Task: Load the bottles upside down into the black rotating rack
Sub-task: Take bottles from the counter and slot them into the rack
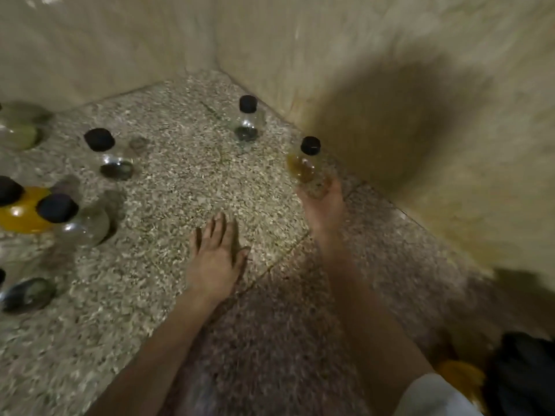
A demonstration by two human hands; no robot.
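Head view: right hand (322, 205) grips amber bottle (304, 169) low down, black cap up, near wall corner; left hand (216, 256) flat, fingers straight, over speckled floor (180, 190); far clear bottle (247, 123) upright; left clear bottle (115, 163) upright; yellow bottle (21, 219) at left edge; dark blurred object (522, 373) bottom right, unidentifiable.

Left-edge bottles (21, 219) cropped; black object (522, 376) bottom right cropped, blurred; right hand (323, 207) fingers behind amber bottle (306, 168).

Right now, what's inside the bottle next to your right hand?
A yellow-brown tint shows through the clear bottle, below its black cap. With the blur, and the right hand at its base, how full it is cannot be seen.
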